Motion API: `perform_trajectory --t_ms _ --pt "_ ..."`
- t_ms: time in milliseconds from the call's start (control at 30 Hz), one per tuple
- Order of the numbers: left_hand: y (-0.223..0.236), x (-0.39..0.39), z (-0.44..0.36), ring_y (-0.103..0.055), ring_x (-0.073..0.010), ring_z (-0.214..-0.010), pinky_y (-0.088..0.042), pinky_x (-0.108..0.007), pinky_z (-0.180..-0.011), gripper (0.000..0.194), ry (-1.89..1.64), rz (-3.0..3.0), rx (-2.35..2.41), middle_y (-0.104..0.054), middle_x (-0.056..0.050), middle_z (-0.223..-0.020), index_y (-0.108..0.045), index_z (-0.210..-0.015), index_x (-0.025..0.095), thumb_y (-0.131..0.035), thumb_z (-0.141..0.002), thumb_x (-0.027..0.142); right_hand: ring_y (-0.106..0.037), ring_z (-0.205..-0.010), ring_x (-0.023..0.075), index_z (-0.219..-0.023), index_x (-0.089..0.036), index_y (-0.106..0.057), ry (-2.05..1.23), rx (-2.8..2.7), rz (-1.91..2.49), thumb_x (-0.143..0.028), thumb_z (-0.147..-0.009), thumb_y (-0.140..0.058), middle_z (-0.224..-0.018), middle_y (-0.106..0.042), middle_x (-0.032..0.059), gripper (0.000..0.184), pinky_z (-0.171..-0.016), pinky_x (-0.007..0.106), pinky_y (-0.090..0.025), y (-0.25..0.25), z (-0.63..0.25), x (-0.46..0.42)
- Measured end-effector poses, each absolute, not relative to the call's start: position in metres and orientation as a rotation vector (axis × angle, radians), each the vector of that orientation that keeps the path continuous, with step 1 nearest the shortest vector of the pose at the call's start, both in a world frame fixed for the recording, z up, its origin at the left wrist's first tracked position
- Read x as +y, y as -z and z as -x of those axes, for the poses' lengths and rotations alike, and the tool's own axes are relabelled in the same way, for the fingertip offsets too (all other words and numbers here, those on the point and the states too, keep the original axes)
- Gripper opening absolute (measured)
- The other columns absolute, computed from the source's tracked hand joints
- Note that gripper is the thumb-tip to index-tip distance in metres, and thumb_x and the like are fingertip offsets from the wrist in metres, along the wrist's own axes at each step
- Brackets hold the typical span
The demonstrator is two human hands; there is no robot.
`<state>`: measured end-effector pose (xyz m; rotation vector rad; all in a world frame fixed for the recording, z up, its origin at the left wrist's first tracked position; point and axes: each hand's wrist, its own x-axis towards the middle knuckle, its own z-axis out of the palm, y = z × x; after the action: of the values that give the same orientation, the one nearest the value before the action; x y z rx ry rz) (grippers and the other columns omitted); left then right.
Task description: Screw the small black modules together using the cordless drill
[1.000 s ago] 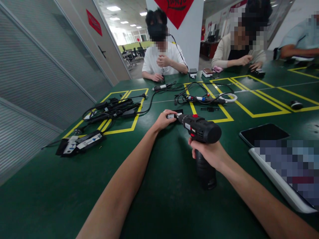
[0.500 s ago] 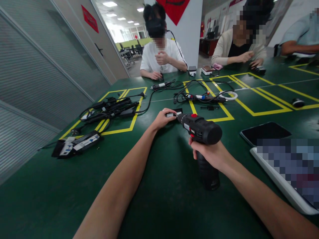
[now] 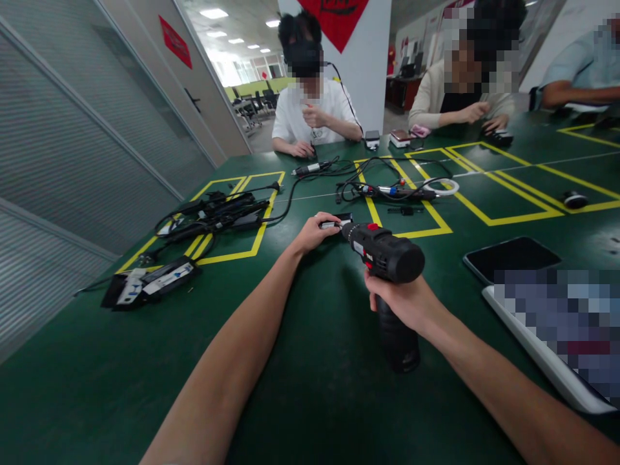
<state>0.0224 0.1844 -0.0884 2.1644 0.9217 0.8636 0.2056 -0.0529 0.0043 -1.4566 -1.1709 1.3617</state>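
My right hand is wrapped round the grip of a black cordless drill with red switches. The drill lies roughly level, its chuck pointing away from me and to the left. At the chuck's tip is a small black part with a pale label, flat on the green table. My left hand grips this part, its fingers bent over the near edge and top. The drill's tip comes very close to those fingertips; whether the bit touches the part cannot be made out.
To the left lie tangled black cables and black pieces with white labels. A cabled electric screwdriver lies beyond the drill. A phone and a white-edged tablet are at right. Two people sit opposite.
The drill and my right hand have shifted very slightly left in view, with the whole scene drifting a little. My left hand stays on the small black part.
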Motion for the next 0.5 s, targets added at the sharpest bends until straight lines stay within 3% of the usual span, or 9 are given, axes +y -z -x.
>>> perform_trajectory --t_ms 200,500 --pt "0.0902 0.1857 -0.0222 -0.058 -0.0223 -0.109 -0.042 -0.036 -0.100 0.035 -0.860 -2.167 0.938 -0.064 -0.007 -0.113 -0.069 -0.105 0.020 -0.067 -0.076 0.039 -0.057 -0.048 0.0130 -0.077 -0.019 -0.057 -1.364 -1.147 1.396 -0.016 -0.070 -0.061 -0.061 -0.059 -0.0024 0.008 -0.055 0.029 -0.043 -0.0033 -0.2051 -0.0520" --pt "0.0902 0.1841 -0.0241 -0.058 -0.0225 -0.108 -0.044 -0.036 -0.100 0.038 -0.837 -2.145 0.985 -0.065 -0.006 -0.115 -0.069 -0.107 0.020 -0.067 -0.074 0.039 -0.056 -0.047 0.0140 -0.075 -0.018 -0.058 -1.351 -1.171 1.402 -0.019 -0.071 -0.061 -0.054 -0.058 -0.0013 0.005 -0.053 0.029 -0.042 0.0013 -0.2046 -0.0507"
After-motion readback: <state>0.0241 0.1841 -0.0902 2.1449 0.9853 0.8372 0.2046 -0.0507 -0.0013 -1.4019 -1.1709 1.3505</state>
